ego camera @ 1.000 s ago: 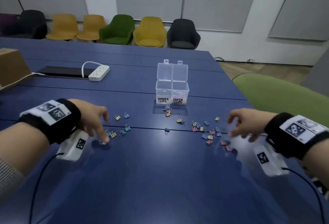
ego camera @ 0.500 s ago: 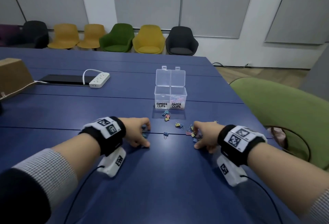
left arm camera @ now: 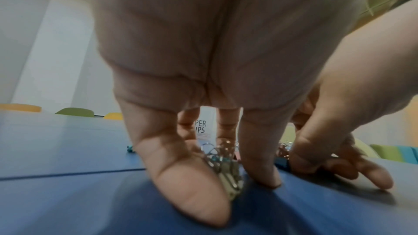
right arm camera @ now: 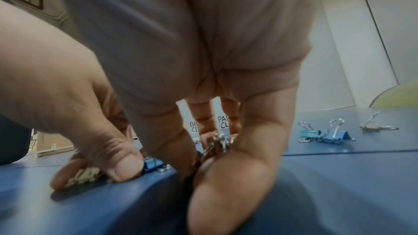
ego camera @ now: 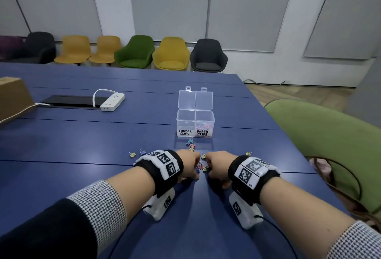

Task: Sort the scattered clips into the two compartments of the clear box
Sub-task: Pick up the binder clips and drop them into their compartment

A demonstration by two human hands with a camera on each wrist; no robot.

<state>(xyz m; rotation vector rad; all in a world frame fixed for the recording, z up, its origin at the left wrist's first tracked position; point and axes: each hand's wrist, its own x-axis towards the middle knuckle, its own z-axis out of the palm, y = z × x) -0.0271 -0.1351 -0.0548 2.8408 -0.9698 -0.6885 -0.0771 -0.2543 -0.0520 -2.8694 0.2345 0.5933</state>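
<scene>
Swept inward from the sides, your left hand (ego camera: 188,164) and right hand (ego camera: 216,166) now nearly meet on the blue surface (ego camera: 86,141), fingers (left arm camera: 187,185) curled down, corralling binder clips (ego camera: 203,168) between them. More clips lie loose to the left, right and far side. Just beyond stands the clear box (ego camera: 195,122), lids up, paper clips in its right compartment.

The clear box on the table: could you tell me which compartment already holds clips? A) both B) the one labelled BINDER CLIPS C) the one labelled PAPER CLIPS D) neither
C: in the clear box, coloured clips lie behind the PAPER CLIPS label, while the BINDER CLIPS side looks empty.
</scene>
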